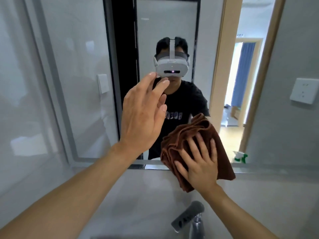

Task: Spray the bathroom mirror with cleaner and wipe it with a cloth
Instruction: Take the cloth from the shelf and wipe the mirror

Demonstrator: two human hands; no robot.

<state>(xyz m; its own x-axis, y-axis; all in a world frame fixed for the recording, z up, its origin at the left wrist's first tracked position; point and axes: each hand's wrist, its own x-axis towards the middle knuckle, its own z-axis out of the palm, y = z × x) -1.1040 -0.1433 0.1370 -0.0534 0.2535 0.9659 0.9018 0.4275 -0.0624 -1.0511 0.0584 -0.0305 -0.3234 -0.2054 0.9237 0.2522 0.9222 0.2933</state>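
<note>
While right hand (200,166) presses brown cloth (193,135) flat-fingered on mirror (82,66) — left hand (143,116) open, empty, just beside it.

I see pale grey walls, a white wall socket (303,91) at right, a chrome faucet (191,219) below, and a wood-framed doorway (222,66) reflected, daylight beyond.
</note>
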